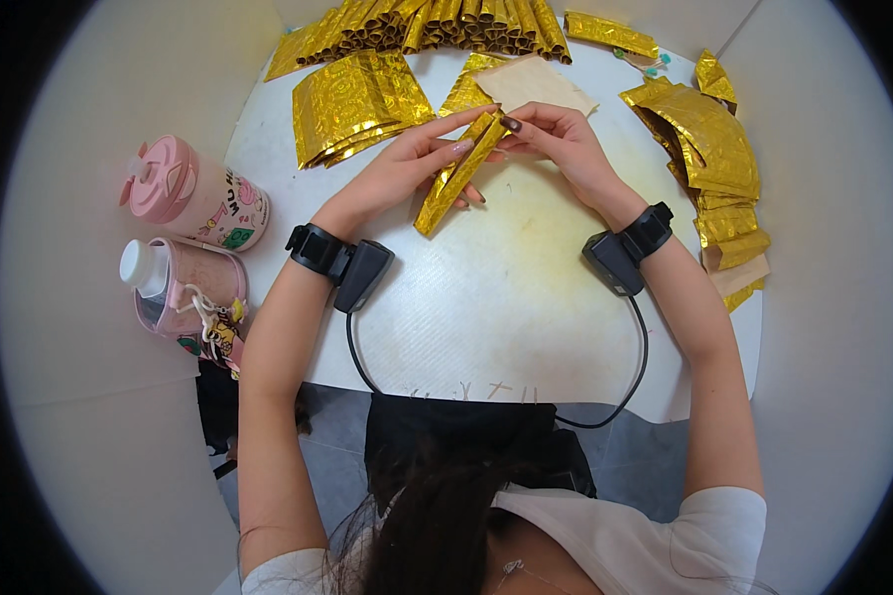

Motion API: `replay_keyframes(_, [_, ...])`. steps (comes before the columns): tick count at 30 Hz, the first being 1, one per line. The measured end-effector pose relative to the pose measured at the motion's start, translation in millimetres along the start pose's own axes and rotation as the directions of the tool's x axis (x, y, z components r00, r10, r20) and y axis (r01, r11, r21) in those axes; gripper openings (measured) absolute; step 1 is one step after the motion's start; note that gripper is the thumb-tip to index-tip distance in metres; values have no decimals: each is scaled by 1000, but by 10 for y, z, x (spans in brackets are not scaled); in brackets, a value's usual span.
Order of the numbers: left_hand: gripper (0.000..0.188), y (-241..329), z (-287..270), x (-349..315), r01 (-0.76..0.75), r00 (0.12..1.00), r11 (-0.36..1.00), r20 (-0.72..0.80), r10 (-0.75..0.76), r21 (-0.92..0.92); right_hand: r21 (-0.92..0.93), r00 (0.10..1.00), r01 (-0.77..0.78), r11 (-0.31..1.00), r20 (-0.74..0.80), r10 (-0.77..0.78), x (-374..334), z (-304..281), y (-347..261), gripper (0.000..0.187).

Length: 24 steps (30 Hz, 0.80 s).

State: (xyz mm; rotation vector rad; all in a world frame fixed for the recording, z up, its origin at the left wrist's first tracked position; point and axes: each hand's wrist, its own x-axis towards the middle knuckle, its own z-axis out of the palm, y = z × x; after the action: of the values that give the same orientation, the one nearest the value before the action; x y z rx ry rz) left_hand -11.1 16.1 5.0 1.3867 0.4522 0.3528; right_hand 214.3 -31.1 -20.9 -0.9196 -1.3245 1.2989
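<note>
Between my hands, over the far middle of the table, is a narrow folded strip of gold foil paper, tilted with its near end to the left. A lengthwise crease or opening runs along it. My left hand grips it from the left, with the thumb on top and some fingers underneath. My right hand pinches the far upper end with the thumb; its other fingers are partly hidden behind. Just beyond lie a tan paper sheet and a gold foil sheet.
Rolled gold pieces are piled along the back of the white table. Stacked gold sheets lie back left, more gold sheets at right. A pink tumbler and a pink holder with a white-capped bottle stand at left.
</note>
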Motion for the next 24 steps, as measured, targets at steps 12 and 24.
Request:
replay_keyframes(12, [46, -25, -1, -6, -5, 1000, 1000, -13, 5, -16, 17, 1000, -21, 1000, 7, 21, -3, 16, -21, 19])
replay_keyframes(24, [46, -23, 9, 13, -3, 999, 987, -38, 9, 159, -50, 998, -33, 998, -56, 30, 13, 22, 17, 22])
